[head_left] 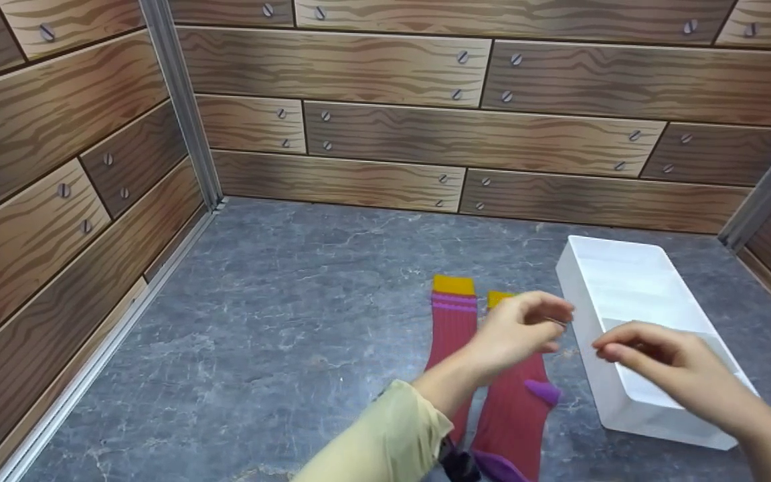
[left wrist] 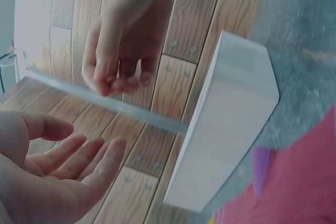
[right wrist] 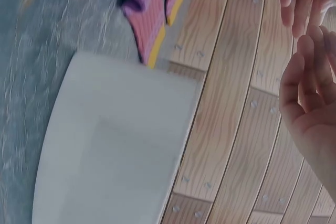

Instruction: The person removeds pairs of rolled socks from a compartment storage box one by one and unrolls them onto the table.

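Note:
In the head view my left hand (head_left: 516, 328) hovers above a crimson sock (head_left: 512, 408) with a purple heel and yellow cuff, hiding part of it. Its fingers are loosely bent, with nothing between them. To its left lies a second matching sock (head_left: 452, 335), partly behind the sleeve. My right hand (head_left: 680, 371) hangs over the near part of a white box (head_left: 586, 335), fingers relaxed and holding nothing. The left wrist view shows the left hand (left wrist: 68, 177) palm up, apart from the right hand (left wrist: 128, 40). In the right wrist view the fingertips of both hands appear close together.
The white box is long and open-topped, standing right of the socks on a grey marbled tabletop (head_left: 258, 321). Plank-patterned walls (head_left: 385, 127) enclose the back and sides, with metal posts (head_left: 185, 100) at the corners. A small black object (head_left: 458, 462) shows beside the left sleeve.

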A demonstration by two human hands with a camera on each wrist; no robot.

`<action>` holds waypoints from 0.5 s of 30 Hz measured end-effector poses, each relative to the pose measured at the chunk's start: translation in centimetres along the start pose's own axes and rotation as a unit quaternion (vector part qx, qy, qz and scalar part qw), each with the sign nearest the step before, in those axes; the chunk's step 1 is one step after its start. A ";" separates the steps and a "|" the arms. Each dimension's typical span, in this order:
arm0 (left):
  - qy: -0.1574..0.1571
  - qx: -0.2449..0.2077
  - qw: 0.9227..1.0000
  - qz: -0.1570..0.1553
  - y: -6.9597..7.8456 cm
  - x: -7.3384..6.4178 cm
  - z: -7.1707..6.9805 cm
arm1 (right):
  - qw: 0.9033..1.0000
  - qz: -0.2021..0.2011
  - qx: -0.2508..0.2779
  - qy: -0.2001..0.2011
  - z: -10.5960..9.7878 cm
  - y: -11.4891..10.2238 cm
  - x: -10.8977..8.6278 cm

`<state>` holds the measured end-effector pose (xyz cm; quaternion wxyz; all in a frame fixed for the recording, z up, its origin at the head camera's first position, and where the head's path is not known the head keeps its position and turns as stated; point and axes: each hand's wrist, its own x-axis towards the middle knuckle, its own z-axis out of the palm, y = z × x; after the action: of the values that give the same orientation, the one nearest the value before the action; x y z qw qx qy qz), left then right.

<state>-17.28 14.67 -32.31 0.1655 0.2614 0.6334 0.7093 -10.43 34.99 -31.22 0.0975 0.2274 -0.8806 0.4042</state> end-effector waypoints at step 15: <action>-0.020 0.108 0.994 -0.009 0.6 0.6 4.9 | 0.993 0.079 -0.044 0.078 -3.4 1.9 -1.3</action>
<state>-14.88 18.90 -31.34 0.1553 0.2862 0.7048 0.6302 -10.20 39.06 -30.75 0.1439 0.1200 -0.9024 0.3880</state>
